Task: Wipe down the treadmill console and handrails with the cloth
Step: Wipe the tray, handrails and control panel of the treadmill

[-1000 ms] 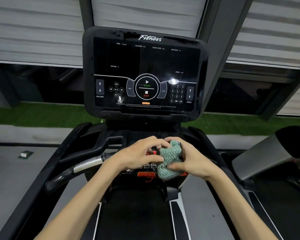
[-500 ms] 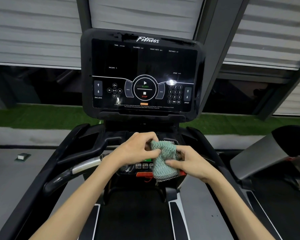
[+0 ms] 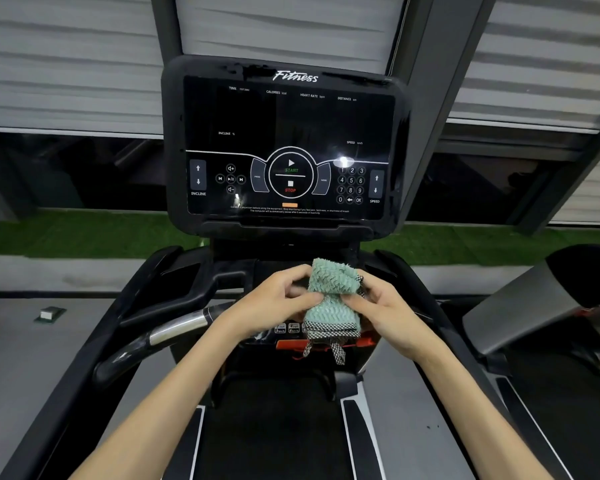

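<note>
Head view: the left hand and right hand pinch a bunched green cloth between thumbs and fingertips, in the air above the lower control panel; the console and handrail look untouched, so the wiping seems not yet begun

cloth: mint green, black-and-white checked trim
console: black, white markings, green START, red STOP
handrail: silver and black
turf: green
shutters: pale grey

Treadmill, small block on floor
</note>
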{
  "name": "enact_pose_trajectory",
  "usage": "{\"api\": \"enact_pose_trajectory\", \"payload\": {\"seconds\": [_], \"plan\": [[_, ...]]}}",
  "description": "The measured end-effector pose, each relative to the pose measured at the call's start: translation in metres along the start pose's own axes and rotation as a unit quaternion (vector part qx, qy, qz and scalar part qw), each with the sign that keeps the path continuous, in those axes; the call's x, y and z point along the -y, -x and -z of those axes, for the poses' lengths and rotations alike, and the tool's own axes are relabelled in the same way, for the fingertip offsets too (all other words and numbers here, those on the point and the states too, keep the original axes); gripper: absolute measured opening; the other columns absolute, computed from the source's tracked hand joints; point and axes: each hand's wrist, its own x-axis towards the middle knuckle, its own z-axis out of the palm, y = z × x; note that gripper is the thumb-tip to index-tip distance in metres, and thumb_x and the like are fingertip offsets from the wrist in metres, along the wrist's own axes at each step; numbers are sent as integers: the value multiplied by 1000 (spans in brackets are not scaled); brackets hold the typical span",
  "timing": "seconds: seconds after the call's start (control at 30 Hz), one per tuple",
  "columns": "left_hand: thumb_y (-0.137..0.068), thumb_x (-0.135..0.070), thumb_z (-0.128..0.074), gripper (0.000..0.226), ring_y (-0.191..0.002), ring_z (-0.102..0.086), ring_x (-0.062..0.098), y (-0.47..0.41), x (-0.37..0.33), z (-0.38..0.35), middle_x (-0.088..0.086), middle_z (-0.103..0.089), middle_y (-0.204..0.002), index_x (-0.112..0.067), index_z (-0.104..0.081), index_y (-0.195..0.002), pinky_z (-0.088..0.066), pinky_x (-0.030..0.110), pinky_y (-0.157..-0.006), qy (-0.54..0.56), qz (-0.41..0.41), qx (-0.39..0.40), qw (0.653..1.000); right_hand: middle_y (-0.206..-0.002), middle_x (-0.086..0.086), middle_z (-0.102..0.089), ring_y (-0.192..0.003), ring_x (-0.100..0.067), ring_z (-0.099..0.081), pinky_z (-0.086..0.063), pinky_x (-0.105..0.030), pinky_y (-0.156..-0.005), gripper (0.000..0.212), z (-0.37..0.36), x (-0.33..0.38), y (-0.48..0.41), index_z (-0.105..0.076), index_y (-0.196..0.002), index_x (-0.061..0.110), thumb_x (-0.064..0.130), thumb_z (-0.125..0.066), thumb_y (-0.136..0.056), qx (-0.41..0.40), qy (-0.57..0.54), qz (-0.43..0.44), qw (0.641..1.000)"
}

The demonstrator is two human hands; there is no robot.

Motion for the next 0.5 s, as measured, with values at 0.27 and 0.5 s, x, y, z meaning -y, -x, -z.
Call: {"api": "enact_pose_trajectory", "payload": {"seconds": [0.27, 0.5], "plan": [[-100, -14, -51, 18, -86, -59, 12, 6, 6, -10, 3, -64, -100, -27, -65, -99, -47, 24, -72, 98, -27, -29, 994, -107, -4, -70, -95, -18, -66, -52, -25, -74, 36, 2, 0, 6, -76, -92, 20, -2, -47, -94, 2, -96, -36, 995], [-99, -21, -55, 16, -97, -62, 12, 9, 13, -12, 1, -67, -108, -20, -70, -100, -51, 33, -89, 23, -15, -38, 999, -108, -9, -57, -99, -30, -58, -50, -48, -81, 29, -2, -17, 6, -62, -85, 10, 38, -64, -84, 1, -83, -88, 993]]}}
